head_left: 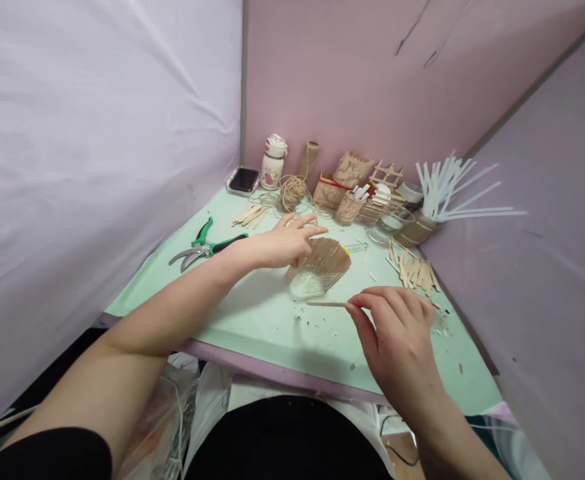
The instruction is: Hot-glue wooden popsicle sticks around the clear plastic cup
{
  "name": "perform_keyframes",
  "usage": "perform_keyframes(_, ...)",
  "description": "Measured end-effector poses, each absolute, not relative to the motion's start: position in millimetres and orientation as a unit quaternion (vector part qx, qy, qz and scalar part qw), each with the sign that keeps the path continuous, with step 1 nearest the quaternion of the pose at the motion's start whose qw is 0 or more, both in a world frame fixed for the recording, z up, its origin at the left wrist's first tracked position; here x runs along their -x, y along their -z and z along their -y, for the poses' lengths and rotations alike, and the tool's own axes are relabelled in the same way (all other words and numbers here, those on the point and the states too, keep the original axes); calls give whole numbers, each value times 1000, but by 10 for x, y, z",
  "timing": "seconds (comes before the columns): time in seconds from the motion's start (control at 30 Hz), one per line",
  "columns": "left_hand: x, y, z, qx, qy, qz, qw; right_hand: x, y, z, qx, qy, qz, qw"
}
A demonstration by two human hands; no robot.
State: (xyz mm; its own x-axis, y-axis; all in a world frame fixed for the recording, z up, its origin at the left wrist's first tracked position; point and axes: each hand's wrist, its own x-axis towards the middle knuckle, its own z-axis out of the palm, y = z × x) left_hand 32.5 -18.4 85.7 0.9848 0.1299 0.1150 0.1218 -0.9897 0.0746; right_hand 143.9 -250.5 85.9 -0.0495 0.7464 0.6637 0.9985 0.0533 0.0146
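Observation:
A clear plastic cup stands on the table in front of me, its far and right sides lined with flat wooden craft sticks. My left hand reaches over the cup's left side, fingers stretched and spread; the thumb side appears to touch the cup, though the contact is partly hidden. To the right and nearer to me, my right hand pinches one end of a single craft stick between thumb and fingertips. That stick points left, level, just in front of the cup and apart from it.
Green-handled pruning shears lie at left. Behind are a phone, white bottle, twine ball and stick-covered pen holder. White glue sticks stand at right, near a clear cup and loose craft sticks.

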Motion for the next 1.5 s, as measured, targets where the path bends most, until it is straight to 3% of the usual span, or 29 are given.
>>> perform_keyframes(0.27,-480,-833,453,-995,-102,-21,-8,-1558,-877,2457,634,272,693,208)
perform_keyframes(0.4,-525,-813,413,-997,-55,-33,36,-1647,-775,2340,629,266,707,181)
perform_keyframes(0.57,-494,-810,314,-994,-28,-16,100,-1669,-708,2180,621,275,710,188)
perform_keyframes(1.5,-502,-754,324,-997,-21,-32,65,-1689,-567,1959,633,267,708,165)
